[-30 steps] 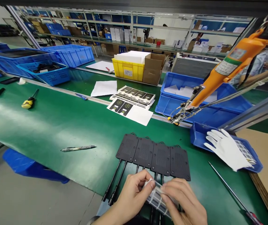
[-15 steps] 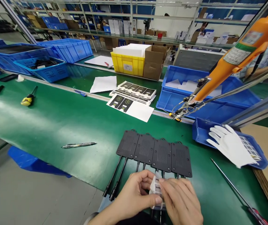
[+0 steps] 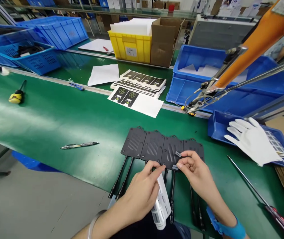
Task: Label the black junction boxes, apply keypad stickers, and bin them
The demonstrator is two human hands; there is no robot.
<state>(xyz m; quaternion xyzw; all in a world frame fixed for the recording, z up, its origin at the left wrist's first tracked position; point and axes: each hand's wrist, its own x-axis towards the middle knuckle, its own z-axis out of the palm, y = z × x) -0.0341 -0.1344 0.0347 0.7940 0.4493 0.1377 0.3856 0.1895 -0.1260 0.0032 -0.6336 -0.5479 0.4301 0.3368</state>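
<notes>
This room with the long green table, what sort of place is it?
Most likely a factory assembly line: a hanging orange power screwdriver, blue parts bins, and a row of identical black plates under the person's hands.

Small dark print on white label strip (image 3: pixel 161 204), too blurred to read, no other legible text

Pen (image 3: pixel 79 145) lay on green bench (image 3: pixel 47 116), well left of hands. Yellow-handled screwdriver (image 3: pixel 16 95) farther left. White glove (image 3: pixel 255 141) draped over small blue tray (image 3: pixel 216 124), right of hands. Long red-handled screwdriver (image 3: pixel 261 199) lay just right of right forearm. Printed card sheets (image 3: pixel 138 86) beyond hands; yellow bin (image 3: pixel 130 48) and cardboard box (image 3: pixel 163 41) behind those. Orange tool (image 3: pixel 256 43) hung above right.
</notes>
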